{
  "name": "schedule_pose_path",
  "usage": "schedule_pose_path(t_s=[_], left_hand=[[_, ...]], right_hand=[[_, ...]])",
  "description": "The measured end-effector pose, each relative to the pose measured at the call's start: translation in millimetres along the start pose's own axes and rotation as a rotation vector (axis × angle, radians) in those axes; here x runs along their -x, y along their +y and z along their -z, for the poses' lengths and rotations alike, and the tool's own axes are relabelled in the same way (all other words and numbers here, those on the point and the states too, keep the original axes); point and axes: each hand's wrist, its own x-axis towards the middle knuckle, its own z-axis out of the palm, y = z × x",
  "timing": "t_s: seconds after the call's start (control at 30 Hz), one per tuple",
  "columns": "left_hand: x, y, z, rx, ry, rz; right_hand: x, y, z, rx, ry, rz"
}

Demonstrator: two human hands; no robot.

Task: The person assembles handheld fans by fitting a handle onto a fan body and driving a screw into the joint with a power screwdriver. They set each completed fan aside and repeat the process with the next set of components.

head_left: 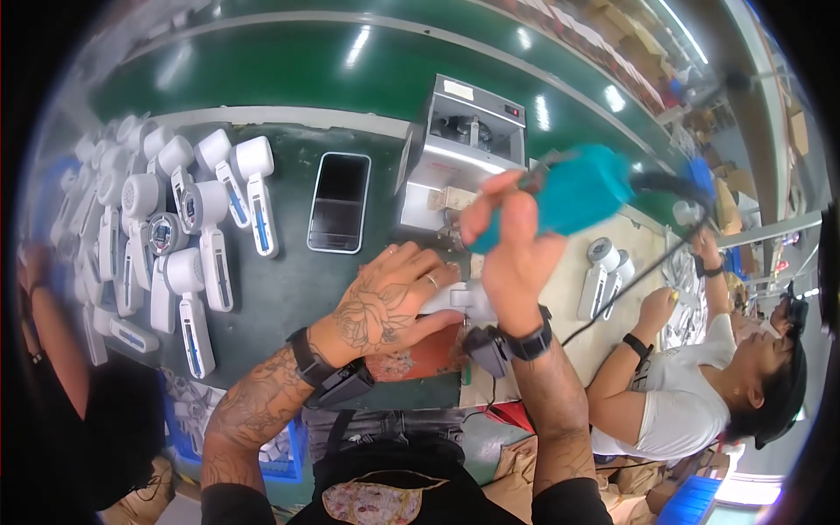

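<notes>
My left hand (394, 297) is closed around a white handheld device with a round head (464, 298), pressing it down over an orange-red pad (411, 363). Most of its handle is hidden under my fingers. In my right hand (521, 254) is a teal electric screwdriver (573, 197), tilted so its tip end lies to the left and its cord end to the right. It is slightly blurred, and its bit is hard to make out. Just beyond my hands stands a grey box-shaped screw feeder (468, 149).
Several white devices (197, 276) are crowded on the left of the dark green table (280, 319). A phone (339, 203) lies mid-table. Two more devices (604, 276) lie right. A black cord (647, 278) crosses there. A co-worker (682, 385) sits right; another person's arm (52, 324) is left.
</notes>
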Motion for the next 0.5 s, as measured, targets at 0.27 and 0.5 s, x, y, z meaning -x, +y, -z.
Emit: schedule_pose_path(t_s=[0.27, 0.5], left_hand=[[-2.6, 4.4, 0.2, -0.021, 0.001, 0.004], [-1.6, 2.6, -4.4, -0.025, 0.077, -0.005]], right_hand=[[26.5, -20.1, 28.5, 0.016, -0.013, -0.061], [33.3, -10.9, 28.1, -0.01, -0.014, -0.1]])
